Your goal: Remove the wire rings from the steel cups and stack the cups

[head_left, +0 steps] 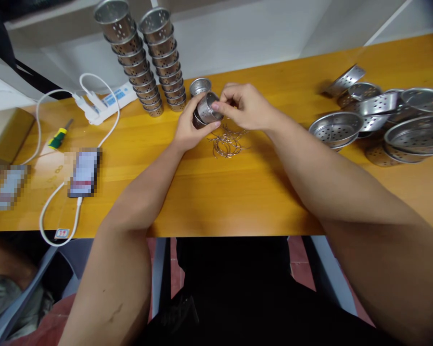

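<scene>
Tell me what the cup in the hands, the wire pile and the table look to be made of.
Cup: probably stainless steel, shiny silver wall punched with round holes. Wire pile: thin bare metal wire, grey and glinting, bent into loops. Table: looks like varnished wood or a wood-look laminate, orange-yellow with grain lines and a glossy sheen; I cannot tell which.

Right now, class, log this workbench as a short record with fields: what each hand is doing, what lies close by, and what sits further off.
left hand: left hand cups a small perforated metal cup, tilted on its side
right hand: right hand pinches at the cup's rim
under hands: tangle of wire hooks on the wooden table
behind: loose cup; two leaning cup stacks
right side: pile of perforated bowls
left side: power strip, screwdriver, phone
</scene>
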The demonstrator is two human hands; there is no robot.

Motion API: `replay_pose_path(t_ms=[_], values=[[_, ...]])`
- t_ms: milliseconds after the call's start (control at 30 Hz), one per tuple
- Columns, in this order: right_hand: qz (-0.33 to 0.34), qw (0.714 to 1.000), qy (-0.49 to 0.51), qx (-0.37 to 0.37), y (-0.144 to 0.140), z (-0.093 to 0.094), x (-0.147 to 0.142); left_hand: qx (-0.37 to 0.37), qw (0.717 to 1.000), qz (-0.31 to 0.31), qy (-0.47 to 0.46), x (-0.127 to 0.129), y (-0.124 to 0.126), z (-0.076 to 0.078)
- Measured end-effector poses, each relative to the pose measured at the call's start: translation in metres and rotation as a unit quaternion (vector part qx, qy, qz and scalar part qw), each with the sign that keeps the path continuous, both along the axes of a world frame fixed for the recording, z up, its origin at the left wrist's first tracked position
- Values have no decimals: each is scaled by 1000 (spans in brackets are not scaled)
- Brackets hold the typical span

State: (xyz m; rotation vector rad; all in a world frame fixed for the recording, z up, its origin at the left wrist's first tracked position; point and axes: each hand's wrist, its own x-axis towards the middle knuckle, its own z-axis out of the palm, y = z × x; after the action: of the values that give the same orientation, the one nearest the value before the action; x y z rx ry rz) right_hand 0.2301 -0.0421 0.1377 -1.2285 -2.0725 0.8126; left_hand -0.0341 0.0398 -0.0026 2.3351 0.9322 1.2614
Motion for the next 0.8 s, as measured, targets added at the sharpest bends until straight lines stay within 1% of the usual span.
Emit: replay_pose_path(t_ms=[33, 100, 200, 267, 333, 400, 433, 500, 567, 633, 700, 733, 800], values=[[-6, 1000, 19, -4, 2, -1, -1, -2, 1000, 0, 1, 0, 2, -2], [-19, 996, 91, -13, 7, -3, 0, -5, 1000, -5, 1, -1, 4, -6], [-46, 970, 235, -44, 18, -4, 7, -13, 1000, -4, -3, -3, 6, -11], [-72, 956, 277, -58, 26, -7, 16, -20, 1000, 7, -13, -5, 5, -11], [-84, 967, 239, -40, 32, -14, 26, -28, 999, 17, -29, -6, 2, -6], [-68, 987, 143, -26, 36, -23, 33, -39, 998, 23, -40, -7, -3, 0], [-53, 994, 90, -34, 37, -28, 36, -45, 998, 25, -42, -7, -6, 2], [-33, 997, -7, -72, 39, -38, 39, -51, 998, 25, -42, -6, -9, 4], [-43, 992, -74, -93, 39, -44, 38, -48, 998, 22, -40, -6, -10, 2], [-65, 992, -85, -62, 40, -45, 36, -42, 998, 18, -34, -6, -8, -1], [-73, 997, -37, -15, 37, -40, 31, -37, 999, 12, -29, -6, -6, -5], [-65, 998, -7, -4, 34, -37, 28, -36, 999, 8, -27, -5, -5, -6], [-30, 999, 30, -16, 26, -29, 19, -36, 999, -1, -24, -4, -5, -6]])
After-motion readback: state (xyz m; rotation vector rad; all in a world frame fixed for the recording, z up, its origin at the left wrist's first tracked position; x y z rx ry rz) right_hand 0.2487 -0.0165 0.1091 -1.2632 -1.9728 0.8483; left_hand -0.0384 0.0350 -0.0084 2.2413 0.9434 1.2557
